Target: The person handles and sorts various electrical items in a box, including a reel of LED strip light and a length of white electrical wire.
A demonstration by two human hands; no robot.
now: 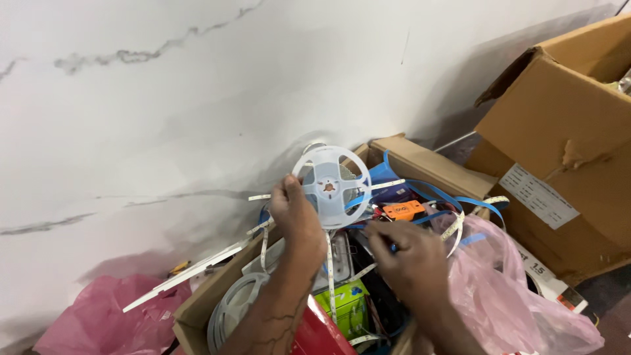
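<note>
Above the open cardboard box point(420, 161), the left hand point(296, 213) grips the white reel point(330, 187) at its nine-o'clock rim while the right hand point(411, 260), at five o'clock, pinches trailing strip point(330, 276), likely untangling; freeing it calls for steady pulling.

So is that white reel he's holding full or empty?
Nearly empty: the white reel shows bare hub and spokes, with loose strip trailing down.

Left hand point(297, 213) grips white reel point(330, 187); right hand point(411, 263) pinches blue strip point(434, 192).
</note>
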